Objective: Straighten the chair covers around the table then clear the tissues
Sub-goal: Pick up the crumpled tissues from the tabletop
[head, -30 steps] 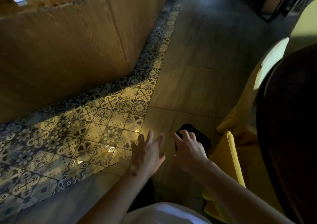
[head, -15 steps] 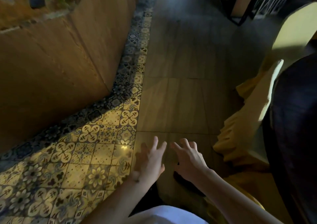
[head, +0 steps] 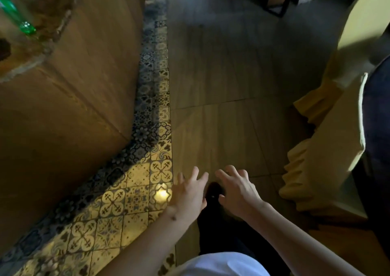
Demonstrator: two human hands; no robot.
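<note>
Over the wood-look floor (head: 221,85), bordered by patterned tiles (head: 135,195) and a wooden counter (head: 63,106), my left hand (head: 187,193) and right hand (head: 238,191) hover spread and empty, the yellow chair cover (head: 316,166) draped just to my right.

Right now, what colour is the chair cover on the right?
Yellow, with a ruffled hem, on the chair cover; the head view, the only one, shows it.

Matt yellow cloth chair cover (head: 316,166), glossy patterned tiles (head: 135,193), wood-look floor (head: 221,81)
</note>
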